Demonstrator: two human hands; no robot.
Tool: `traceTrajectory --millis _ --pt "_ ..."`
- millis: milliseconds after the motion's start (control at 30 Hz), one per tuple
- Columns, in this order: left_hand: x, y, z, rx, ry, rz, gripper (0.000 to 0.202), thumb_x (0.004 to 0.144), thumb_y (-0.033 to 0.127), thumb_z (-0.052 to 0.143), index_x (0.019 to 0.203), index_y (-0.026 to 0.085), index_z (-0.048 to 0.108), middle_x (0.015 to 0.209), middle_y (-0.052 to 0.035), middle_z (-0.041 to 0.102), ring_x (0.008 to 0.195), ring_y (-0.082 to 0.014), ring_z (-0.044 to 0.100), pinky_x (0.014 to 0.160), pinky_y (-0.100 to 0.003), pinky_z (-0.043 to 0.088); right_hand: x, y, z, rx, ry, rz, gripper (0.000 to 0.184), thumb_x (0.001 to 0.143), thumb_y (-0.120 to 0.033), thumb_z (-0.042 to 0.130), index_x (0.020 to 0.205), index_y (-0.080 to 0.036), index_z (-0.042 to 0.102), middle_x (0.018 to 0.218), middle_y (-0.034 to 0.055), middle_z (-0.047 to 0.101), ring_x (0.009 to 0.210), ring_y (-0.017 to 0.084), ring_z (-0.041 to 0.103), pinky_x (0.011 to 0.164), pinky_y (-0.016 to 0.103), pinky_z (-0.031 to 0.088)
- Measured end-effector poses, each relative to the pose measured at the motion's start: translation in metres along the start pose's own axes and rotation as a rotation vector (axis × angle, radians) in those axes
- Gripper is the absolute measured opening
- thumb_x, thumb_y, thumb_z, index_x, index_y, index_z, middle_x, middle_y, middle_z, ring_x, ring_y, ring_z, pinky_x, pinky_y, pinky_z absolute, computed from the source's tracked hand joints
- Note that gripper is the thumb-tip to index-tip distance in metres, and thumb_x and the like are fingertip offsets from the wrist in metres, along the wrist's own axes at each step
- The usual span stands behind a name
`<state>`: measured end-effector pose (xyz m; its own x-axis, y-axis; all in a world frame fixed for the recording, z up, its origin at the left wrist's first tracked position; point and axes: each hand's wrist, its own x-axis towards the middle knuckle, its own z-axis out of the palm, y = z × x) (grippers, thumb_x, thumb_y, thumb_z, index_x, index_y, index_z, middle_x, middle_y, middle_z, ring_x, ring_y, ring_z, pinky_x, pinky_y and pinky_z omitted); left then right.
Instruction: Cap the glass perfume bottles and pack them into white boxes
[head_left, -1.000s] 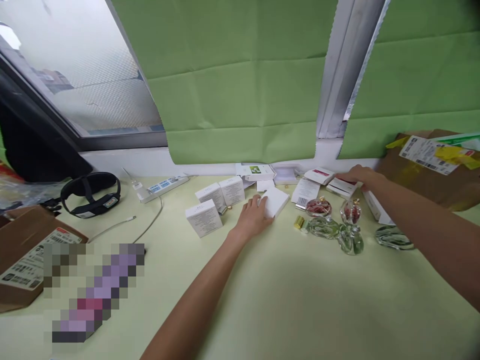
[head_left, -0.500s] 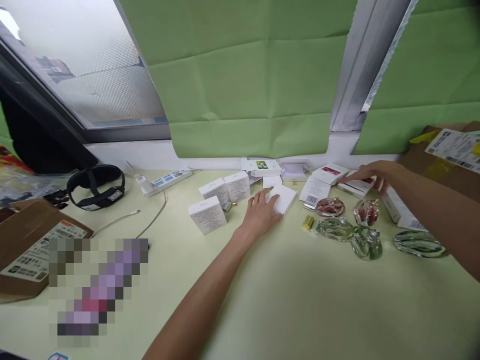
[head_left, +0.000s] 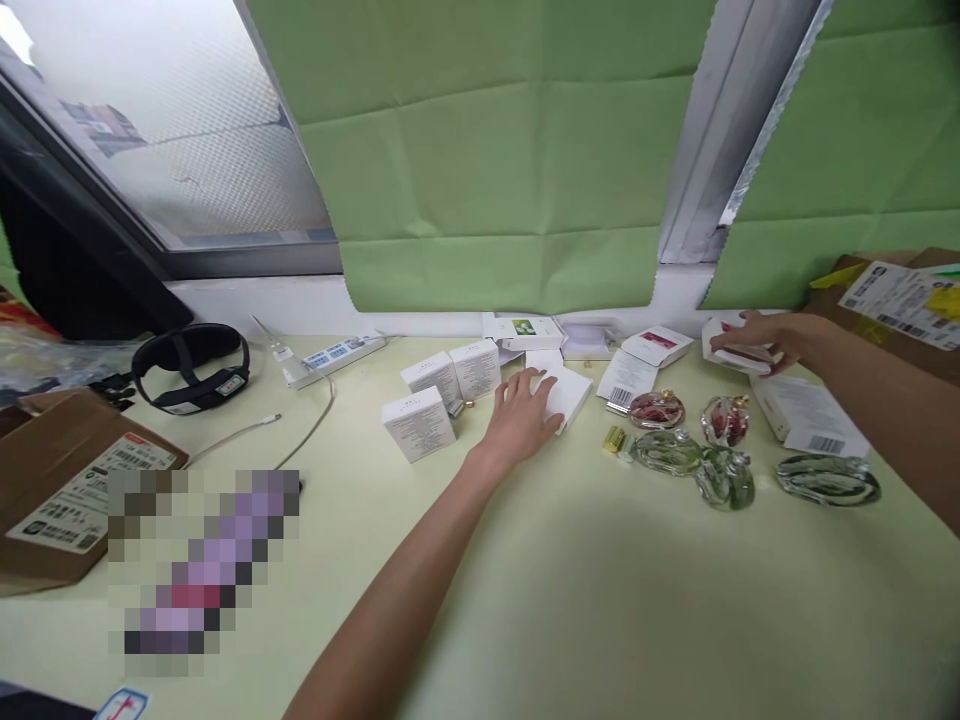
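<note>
My left hand [head_left: 521, 420] rests with spread fingers against a flat white box [head_left: 571, 394] on the table. On the right, my right hand [head_left: 776, 338] grips a small white box with a red picture [head_left: 731, 350], which is lifted and tilted. In front of that hand lie a red glass perfume bottle [head_left: 726, 420], another red bottle [head_left: 658, 410] and green glass bottles [head_left: 726, 480]. A larger white carton with a barcode [head_left: 814, 420] lies below my right wrist. Small gold and silver caps [head_left: 615, 440] sit beside the bottles.
Several white boxes [head_left: 420, 422] stand left of my left hand. More packaging [head_left: 525, 330] lies by the wall. Further left are a power strip [head_left: 337, 360], a black head strap [head_left: 191, 370], a cardboard box [head_left: 82, 490] and a pixelated purple object [head_left: 225, 560]. Another cardboard box [head_left: 900, 300] stands right.
My right hand has raised the red-pictured box off the table and tilted it. My left hand stays by the flat white box, its fingers slightly more spread.
</note>
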<state>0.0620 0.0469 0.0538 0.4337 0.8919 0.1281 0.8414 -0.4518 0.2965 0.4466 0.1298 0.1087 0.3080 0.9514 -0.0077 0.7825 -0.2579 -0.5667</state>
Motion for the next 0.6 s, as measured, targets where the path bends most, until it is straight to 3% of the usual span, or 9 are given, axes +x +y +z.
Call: traceTrajectory --millis 67,133,167,233,333,400,433,500,600 --pt "-0.001 0.006 -0.007 -0.11 0.037 0.011 0.054 0.094 0.04 0.049 0.144 0.022 0.037 0.153 -0.0149 0.032 0.146 -0.0318 0.025 0.117 -0.054 0.022 -0.014 -0.004 -0.018 0.064 -0.051 0.083 0.108 0.064 -0.049 0.078 0.147 0.003 0.031 0.134 0.045 0.044 0.096 0.035 0.062 0.056 0.04 0.051" --pt "-0.005 0.016 -0.016 -0.321 0.094 0.034 0.056 0.095 0.045 0.049 0.145 0.024 0.036 0.151 -0.0141 0.036 0.143 -0.0308 0.03 0.116 -0.052 0.027 -0.039 -0.013 -0.03 0.151 -0.065 0.072 0.11 0.074 -0.045 0.072 0.157 -0.011 0.009 0.147 0.0348 0.037 0.105 0.03 0.062 0.064 0.035 0.054" --pt "-0.008 0.023 -0.021 -0.47 0.112 0.042 0.059 0.094 0.049 0.05 0.146 0.025 0.034 0.149 -0.0137 0.039 0.141 -0.03 0.035 0.114 -0.049 0.032 -0.058 -0.019 -0.031 0.192 -0.069 0.037 0.107 0.079 -0.043 0.07 0.158 -0.02 0.001 0.152 0.0282 0.034 0.109 0.027 0.062 0.069 0.032 0.054" --pt "-0.017 0.037 -0.029 -0.835 0.09 0.036 0.068 0.092 0.056 0.053 0.149 0.027 0.029 0.146 -0.0134 0.043 0.132 -0.0286 0.047 0.106 -0.044 0.044 -0.105 -0.035 -0.023 0.293 -0.093 -0.154 0.103 0.081 -0.04 0.071 0.157 -0.035 0.003 0.16 0.0174 0.027 0.116 0.028 0.06 0.076 0.032 0.055" --pt "-0.037 0.051 -0.031 -1.335 -0.065 -0.03 0.081 0.088 0.06 0.059 0.152 0.029 0.021 0.147 -0.0149 0.044 0.122 -0.0297 0.057 0.092 -0.043 0.055 -0.184 -0.059 0.017 0.311 -0.233 -0.401 0.102 0.076 -0.043 0.076 0.155 -0.046 0.01 0.162 0.0077 0.026 0.131 0.038 0.048 0.082 0.041 0.059" --pt "-0.052 0.051 -0.021 -1.494 -0.175 -0.05 0.079 0.086 0.057 0.063 0.15 0.027 0.028 0.147 -0.0163 0.046 0.122 -0.0327 0.058 0.089 -0.047 0.056 -0.227 -0.071 0.051 0.311 -0.43 -0.475 0.103 0.078 -0.045 0.074 0.156 -0.046 0.007 0.161 0.0085 0.025 0.134 0.041 0.044 0.087 0.049 0.059" --pt "-0.059 0.048 -0.013 -1.529 -0.215 -0.052 0.076 0.085 0.055 0.066 0.147 0.026 0.035 0.145 -0.0166 0.049 0.123 -0.0339 0.057 0.09 -0.048 0.055 -0.243 -0.074 0.068 0.331 -0.449 -0.522 0.1 0.079 -0.046 0.073 0.155 -0.046 0.009 0.163 0.0072 0.02 0.137 0.04 0.04 0.091 0.051 0.057" --pt "-0.07 0.038 0.007 -1.593 -0.248 -0.055 0.067 0.083 0.05 0.07 0.14 0.023 0.047 0.141 -0.0156 0.054 0.125 -0.0347 0.056 0.096 -0.05 0.051 -0.261 -0.076 0.097 0.36 -0.428 -0.598 0.094 0.082 -0.047 0.07 0.154 -0.046 0.01 0.164 0.0039 0.014 0.143 0.038 0.033 0.103 0.054 0.049" --pt "-0.076 0.022 0.032 -1.792 -0.201 -0.115 0.061 0.084 0.052 0.068 0.134 0.02 0.053 0.14 -0.0139 0.057 0.128 -0.0331 0.055 0.106 -0.049 0.045 -0.262 -0.066 0.123 0.465 -0.4 -0.585 0.091 0.081 -0.048 0.072 0.152 -0.046 0.015 0.163 0.0035 0.015 0.144 0.034 0.031 0.108 0.054 0.043"
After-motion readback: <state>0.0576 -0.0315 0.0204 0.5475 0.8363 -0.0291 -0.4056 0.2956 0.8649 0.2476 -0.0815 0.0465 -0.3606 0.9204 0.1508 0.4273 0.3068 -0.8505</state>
